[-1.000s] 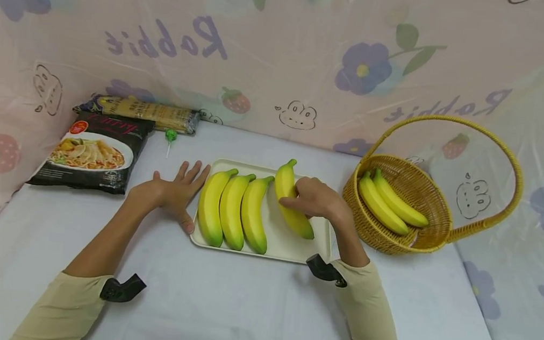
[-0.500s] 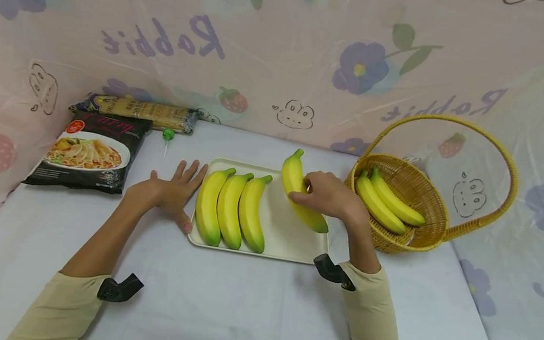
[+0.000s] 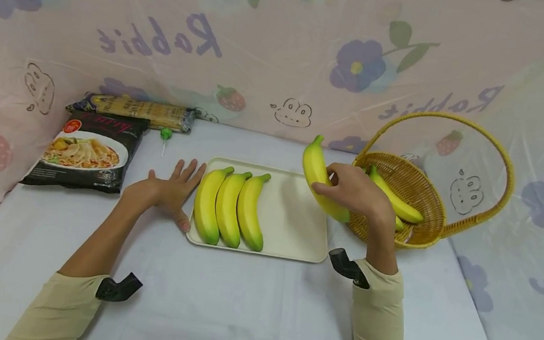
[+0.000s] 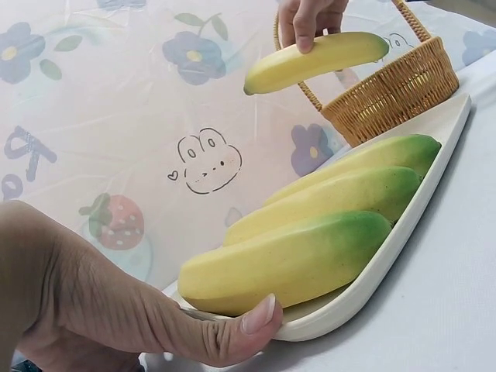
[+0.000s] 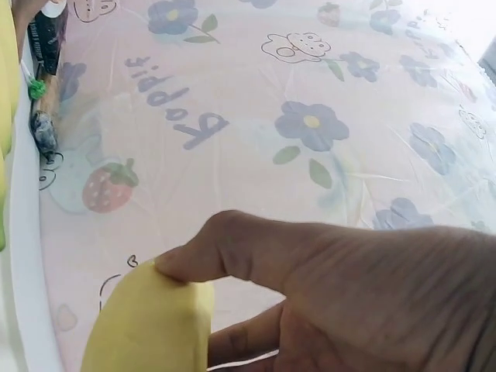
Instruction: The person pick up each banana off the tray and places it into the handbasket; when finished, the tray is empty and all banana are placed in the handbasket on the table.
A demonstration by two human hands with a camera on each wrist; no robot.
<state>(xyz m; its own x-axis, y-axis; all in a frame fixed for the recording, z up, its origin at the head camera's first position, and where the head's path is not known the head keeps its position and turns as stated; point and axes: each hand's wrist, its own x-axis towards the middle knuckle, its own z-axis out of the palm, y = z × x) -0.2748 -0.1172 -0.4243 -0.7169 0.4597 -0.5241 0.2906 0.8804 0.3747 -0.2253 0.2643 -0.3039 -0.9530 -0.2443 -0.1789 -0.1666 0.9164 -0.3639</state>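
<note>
A noodle packet (image 3: pixel 86 156) is lying far left. The left hand (image 3: pixel 173 191) is resting flat, fingers spread, its thumb touching the left edge of the cream tray (image 3: pixel 291 231), which is carrying three bananas (image 3: pixel 230 207). The right hand (image 3: pixel 355 191) is gripping a fourth banana (image 3: pixel 317 176), raised between tray and wicker basket (image 3: pixel 424 205)

Bananas (image 3: pixel 230 207) yellow, green-tipped; tray (image 3: pixel 291 231) cream; basket (image 3: pixel 419 204) golden wicker; packet (image 3: pixel 86 156) black, perhaps noodles.
</note>
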